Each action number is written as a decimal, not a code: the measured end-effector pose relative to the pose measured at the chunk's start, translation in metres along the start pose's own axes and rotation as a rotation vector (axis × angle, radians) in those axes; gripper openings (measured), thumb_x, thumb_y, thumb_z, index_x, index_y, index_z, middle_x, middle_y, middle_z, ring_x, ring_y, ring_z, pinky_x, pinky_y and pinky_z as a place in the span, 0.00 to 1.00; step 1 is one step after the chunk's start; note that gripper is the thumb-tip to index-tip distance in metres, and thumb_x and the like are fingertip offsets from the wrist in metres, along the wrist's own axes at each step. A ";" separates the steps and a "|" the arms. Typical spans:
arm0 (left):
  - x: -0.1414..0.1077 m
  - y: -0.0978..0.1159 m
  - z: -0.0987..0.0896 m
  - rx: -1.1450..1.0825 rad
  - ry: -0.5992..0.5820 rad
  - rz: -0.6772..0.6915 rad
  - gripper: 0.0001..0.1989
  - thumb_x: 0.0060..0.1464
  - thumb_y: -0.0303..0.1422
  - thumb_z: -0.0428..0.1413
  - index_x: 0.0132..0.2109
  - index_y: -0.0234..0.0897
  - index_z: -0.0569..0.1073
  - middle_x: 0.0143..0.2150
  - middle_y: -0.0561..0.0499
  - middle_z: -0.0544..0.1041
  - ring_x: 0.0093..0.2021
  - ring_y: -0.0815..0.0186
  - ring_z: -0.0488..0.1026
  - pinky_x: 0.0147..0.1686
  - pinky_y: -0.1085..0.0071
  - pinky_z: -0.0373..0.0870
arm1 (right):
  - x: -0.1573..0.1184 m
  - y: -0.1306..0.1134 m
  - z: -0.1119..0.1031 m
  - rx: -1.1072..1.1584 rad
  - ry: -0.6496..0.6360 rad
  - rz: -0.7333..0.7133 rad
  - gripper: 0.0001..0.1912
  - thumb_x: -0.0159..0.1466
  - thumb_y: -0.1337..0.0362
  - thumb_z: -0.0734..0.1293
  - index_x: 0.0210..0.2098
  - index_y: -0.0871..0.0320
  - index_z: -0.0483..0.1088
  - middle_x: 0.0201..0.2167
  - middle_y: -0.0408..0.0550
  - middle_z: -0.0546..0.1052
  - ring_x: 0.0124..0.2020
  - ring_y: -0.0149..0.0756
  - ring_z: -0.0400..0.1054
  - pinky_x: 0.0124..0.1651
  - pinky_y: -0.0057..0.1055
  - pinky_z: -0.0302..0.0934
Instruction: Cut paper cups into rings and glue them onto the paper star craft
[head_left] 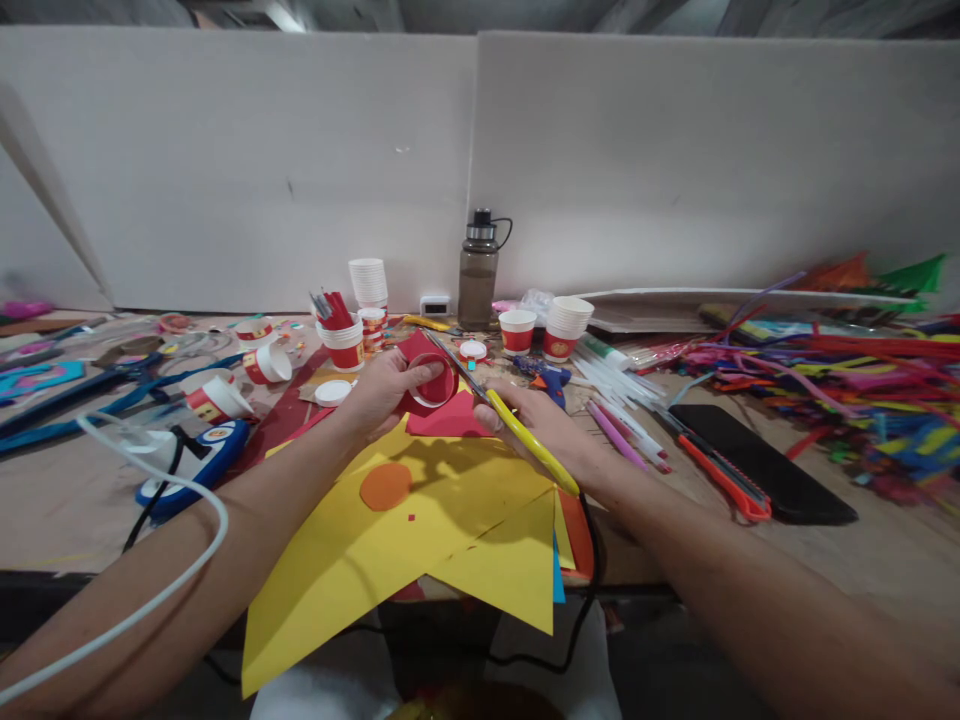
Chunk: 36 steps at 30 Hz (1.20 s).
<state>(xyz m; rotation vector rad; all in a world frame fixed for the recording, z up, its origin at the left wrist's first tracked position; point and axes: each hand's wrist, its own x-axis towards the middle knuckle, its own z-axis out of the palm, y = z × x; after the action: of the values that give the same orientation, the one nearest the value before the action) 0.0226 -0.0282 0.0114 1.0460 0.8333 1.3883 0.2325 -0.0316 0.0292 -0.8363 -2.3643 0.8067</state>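
My left hand point(382, 392) is closed on a piece of red paper point(417, 350), with the thumb on top. A round, pale-edged curve shows on the red piece below the thumb; I cannot tell whether it is a separate ring. Yellow-handled scissors point(525, 436) are gripped in my right hand point(536, 420), their blades pointing up and left against the red paper's right edge. Beneath both hands lie yellow sheets point(337, 570), another red sheet point(450, 416) and an orange paper circle point(386, 486).
White-and-red paper cups point(517, 332) stand at the back beside a bottle point(478, 280). A red utility knife point(724, 475) and black phone point(772, 465) lie right, near colourful pipe cleaners point(862, 385). A white cable point(217, 510) crosses my left forearm.
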 end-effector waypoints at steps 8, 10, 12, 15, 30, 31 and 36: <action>0.001 0.000 -0.002 -0.018 -0.014 -0.011 0.13 0.40 0.30 0.67 0.36 0.31 0.77 0.30 0.50 0.79 0.30 0.69 0.75 0.34 0.74 0.70 | -0.001 -0.003 0.000 0.010 0.005 0.013 0.22 0.65 0.43 0.56 0.31 0.57 0.61 0.29 0.42 0.65 0.29 0.30 0.56 0.32 0.29 0.50; 0.001 0.000 -0.002 -0.019 -0.013 -0.014 0.13 0.41 0.30 0.67 0.36 0.31 0.77 0.30 0.51 0.79 0.30 0.70 0.74 0.33 0.74 0.70 | -0.001 -0.003 0.000 0.014 0.006 0.008 0.23 0.65 0.43 0.56 0.31 0.57 0.61 0.29 0.42 0.65 0.30 0.31 0.56 0.32 0.30 0.50; 0.000 0.000 -0.002 -0.018 -0.014 -0.014 0.12 0.41 0.30 0.67 0.36 0.32 0.77 0.30 0.51 0.79 0.30 0.70 0.74 0.33 0.74 0.70 | 0.000 -0.002 0.000 0.002 0.007 0.011 0.23 0.65 0.42 0.56 0.31 0.56 0.61 0.28 0.42 0.64 0.29 0.31 0.56 0.31 0.30 0.49; 0.001 0.001 -0.002 -0.009 -0.007 -0.016 0.12 0.40 0.30 0.67 0.35 0.32 0.77 0.28 0.51 0.78 0.29 0.69 0.74 0.33 0.74 0.70 | 0.000 -0.001 0.000 -0.019 0.007 0.014 0.23 0.65 0.43 0.55 0.30 0.56 0.60 0.28 0.42 0.64 0.29 0.31 0.56 0.31 0.30 0.49; 0.003 0.000 -0.006 0.087 -0.009 -0.029 0.16 0.38 0.35 0.69 0.34 0.30 0.78 0.28 0.47 0.79 0.26 0.67 0.74 0.29 0.73 0.69 | 0.000 0.001 -0.001 0.006 -0.030 -0.007 0.18 0.66 0.47 0.58 0.35 0.56 0.63 0.35 0.44 0.69 0.34 0.33 0.61 0.37 0.31 0.55; 0.003 0.000 -0.006 0.092 -0.015 -0.032 0.16 0.38 0.35 0.69 0.35 0.30 0.78 0.29 0.47 0.79 0.27 0.67 0.74 0.29 0.73 0.70 | 0.000 0.001 -0.001 0.010 -0.030 -0.008 0.19 0.66 0.46 0.58 0.35 0.56 0.63 0.35 0.45 0.69 0.35 0.34 0.61 0.37 0.31 0.55; 0.003 -0.002 -0.007 0.109 -0.050 -0.038 0.17 0.40 0.35 0.68 0.37 0.31 0.78 0.31 0.46 0.80 0.29 0.66 0.76 0.32 0.72 0.71 | -0.001 0.004 0.000 0.029 -0.021 -0.012 0.19 0.66 0.46 0.58 0.37 0.56 0.65 0.36 0.45 0.70 0.35 0.35 0.62 0.38 0.32 0.56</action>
<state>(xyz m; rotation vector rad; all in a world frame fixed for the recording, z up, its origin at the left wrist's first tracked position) 0.0167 -0.0248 0.0075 1.1381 0.8954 1.2921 0.2346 -0.0298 0.0269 -0.8047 -2.3681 0.8464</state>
